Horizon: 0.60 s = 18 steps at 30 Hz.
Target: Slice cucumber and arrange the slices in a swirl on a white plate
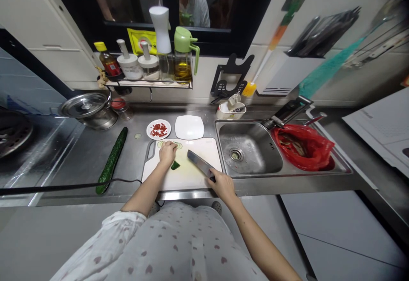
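My left hand (pixel 167 153) reaches to the far side of the white cutting board (pixel 196 181), its fingers closed and down on pale green cucumber slices (pixel 179 146). The fingers partly cover the slices. A short dark green cucumber end (pixel 175 165) lies on the board just right of that hand. My right hand (pixel 223 183) is wrapped round the black handle of a kitchen knife (pixel 201 162). The knife's broad blade points up and left over the middle of the board, apart from the slices. A whole cucumber (pixel 112 159) lies on the counter to the left.
Behind the board stand a plate of chopped red pieces (pixel 159 129) and a bare white plate (pixel 189 127). Right of it are the sink (pixel 255 144) and a red plastic bag (pixel 303 149). A black cable (pixel 70 186) crosses the left front. Seasonings fill the wall rack (pixel 150 84).
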Motion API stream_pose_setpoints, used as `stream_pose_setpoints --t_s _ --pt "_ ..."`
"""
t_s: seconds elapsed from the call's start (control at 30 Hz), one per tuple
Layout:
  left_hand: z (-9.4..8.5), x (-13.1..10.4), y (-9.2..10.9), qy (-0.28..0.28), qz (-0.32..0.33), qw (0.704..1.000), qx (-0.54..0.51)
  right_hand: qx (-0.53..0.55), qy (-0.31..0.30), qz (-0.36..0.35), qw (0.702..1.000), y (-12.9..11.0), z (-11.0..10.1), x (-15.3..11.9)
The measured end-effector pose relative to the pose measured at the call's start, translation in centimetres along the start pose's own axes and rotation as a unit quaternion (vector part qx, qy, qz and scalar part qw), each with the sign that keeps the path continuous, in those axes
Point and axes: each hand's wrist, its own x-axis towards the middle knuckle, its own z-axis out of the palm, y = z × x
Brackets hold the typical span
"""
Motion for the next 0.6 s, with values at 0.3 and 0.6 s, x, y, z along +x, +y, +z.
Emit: stream_pose_setpoints --t_s 0.3,0.6 --pt "-0.5 0.2 0.5 -0.020 -0.040 0.999 0.001 0.041 -0.008 0.015 0.999 -0.2 0.3 -0.3" --pt "-0.4 -5.2 0.8 0.134 -0.156 0.966 -0.157 0.023 -0.021 0.020 0.999 -0.8 0.4 0.3"
